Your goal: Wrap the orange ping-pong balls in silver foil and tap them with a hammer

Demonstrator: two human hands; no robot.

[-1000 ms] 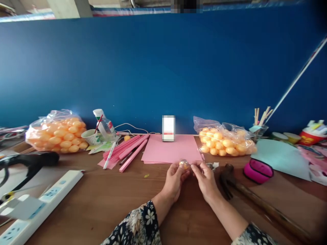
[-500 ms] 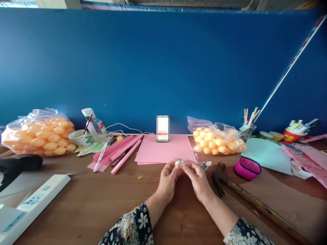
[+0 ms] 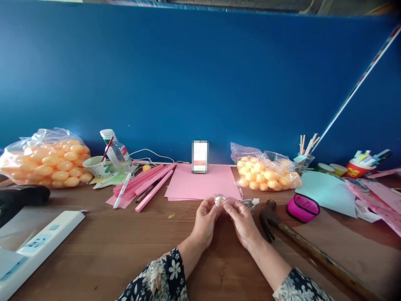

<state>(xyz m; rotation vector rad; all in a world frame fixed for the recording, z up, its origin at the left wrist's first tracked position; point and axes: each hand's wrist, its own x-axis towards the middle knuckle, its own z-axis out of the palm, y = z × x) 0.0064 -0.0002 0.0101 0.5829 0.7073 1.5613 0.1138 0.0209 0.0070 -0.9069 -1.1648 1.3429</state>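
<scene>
My left hand (image 3: pixel 205 219) and my right hand (image 3: pixel 242 221) meet over the brown table (image 3: pixel 125 255), fingertips pinched together on a small round shiny orange piece (image 3: pixel 219 199). Both hands are closed on it from either side. Just beyond them lies a stack of pink paper sheets (image 3: pixel 202 184). A small dish of tiny bits (image 3: pixel 249 203) sits right of my right fingertips.
Bags of orange balls lie at the left (image 3: pixel 46 159) and right (image 3: pixel 266 173). A hammer (image 3: pixel 300 240) lies right of my hands, a pink pouch (image 3: pixel 302 207) beyond it. Pink strips (image 3: pixel 147 186), a bottle (image 3: pixel 115 150), a phone (image 3: pixel 199 156) and a power strip (image 3: pixel 34 246) stand around.
My hands stay pinched on the small piece. The view shifted slightly, so everything slid left in the earlier frames and a little down since.
</scene>
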